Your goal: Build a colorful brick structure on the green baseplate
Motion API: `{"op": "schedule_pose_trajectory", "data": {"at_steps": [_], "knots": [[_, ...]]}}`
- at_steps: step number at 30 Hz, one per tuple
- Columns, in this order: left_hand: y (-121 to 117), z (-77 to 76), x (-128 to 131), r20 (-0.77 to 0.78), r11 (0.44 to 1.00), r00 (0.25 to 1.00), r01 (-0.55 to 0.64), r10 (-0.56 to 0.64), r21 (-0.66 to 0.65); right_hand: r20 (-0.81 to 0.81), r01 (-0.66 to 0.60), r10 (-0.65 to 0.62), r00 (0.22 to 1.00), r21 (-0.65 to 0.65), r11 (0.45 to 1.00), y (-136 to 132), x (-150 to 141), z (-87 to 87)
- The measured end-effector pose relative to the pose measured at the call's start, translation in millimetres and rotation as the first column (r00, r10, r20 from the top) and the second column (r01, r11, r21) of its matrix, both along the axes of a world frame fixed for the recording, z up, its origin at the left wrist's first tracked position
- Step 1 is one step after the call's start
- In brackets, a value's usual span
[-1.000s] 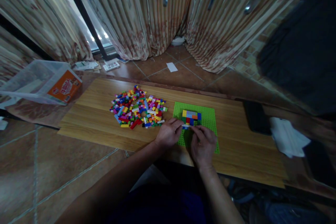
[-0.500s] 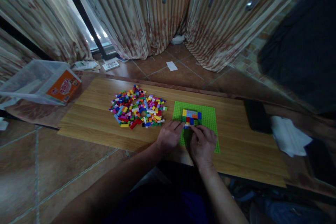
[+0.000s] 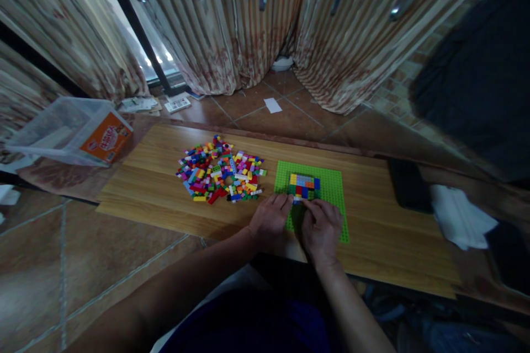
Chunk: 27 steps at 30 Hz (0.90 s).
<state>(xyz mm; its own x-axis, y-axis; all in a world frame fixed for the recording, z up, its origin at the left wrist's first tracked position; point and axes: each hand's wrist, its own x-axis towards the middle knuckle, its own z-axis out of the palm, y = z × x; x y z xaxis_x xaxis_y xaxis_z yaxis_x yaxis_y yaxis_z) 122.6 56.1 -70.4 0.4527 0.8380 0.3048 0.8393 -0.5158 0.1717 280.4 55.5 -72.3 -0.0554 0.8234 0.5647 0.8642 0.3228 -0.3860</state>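
Observation:
A green studded baseplate [image 3: 331,204] lies on the wooden board, bearing a low block of toy bricks [image 3: 305,183] in yellow, grey, orange, red and blue. At the near edge of that block is a small white brick [image 3: 297,198], with blue showing just below it. My left hand [image 3: 271,215] is closed, its fingertips at the left end of the white brick. From the other side my right hand [image 3: 323,229] pinches at its right end, fingers curled. The fingers partly cover the brick and the near part of the baseplate.
Left of the baseplate spreads a pile of loose mixed bricks [image 3: 221,171]. A clear plastic box [image 3: 62,127] with an orange label stands at the far left. A black phone-like slab [image 3: 409,185] and white tissues [image 3: 461,218] lie at the right. Curtains [image 3: 248,27] hang behind.
The whole view has shifted slightly, with things sitting a little farther right and lower. Both hands keep nearly the same place at the block's near edge.

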Motion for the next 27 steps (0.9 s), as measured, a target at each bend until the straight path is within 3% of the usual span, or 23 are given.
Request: {"op": "schedule_pose_trajectory", "data": {"at_steps": [8,22,27], "knots": [[3.1,-2.4,2.3,-0.024,1.000,1.000,0.000,0.000,0.013,-0.023,-0.046,0.047,0.999,0.024,0.999,2.4,-0.1,-5.4],[-4.0,1.3,5.0,-0.060,1.000,0.998,-0.005,0.005,0.007,-0.051,-0.028,0.025,0.998,-0.059,0.998,1.6,-0.7,-7.9],[-4.7,0.5,3.7,-0.009,1.000,1.000,0.007,-0.007,-0.009,-0.076,-0.024,0.018,0.997,-0.082,0.996,2.3,-1.4,-5.2]]}}
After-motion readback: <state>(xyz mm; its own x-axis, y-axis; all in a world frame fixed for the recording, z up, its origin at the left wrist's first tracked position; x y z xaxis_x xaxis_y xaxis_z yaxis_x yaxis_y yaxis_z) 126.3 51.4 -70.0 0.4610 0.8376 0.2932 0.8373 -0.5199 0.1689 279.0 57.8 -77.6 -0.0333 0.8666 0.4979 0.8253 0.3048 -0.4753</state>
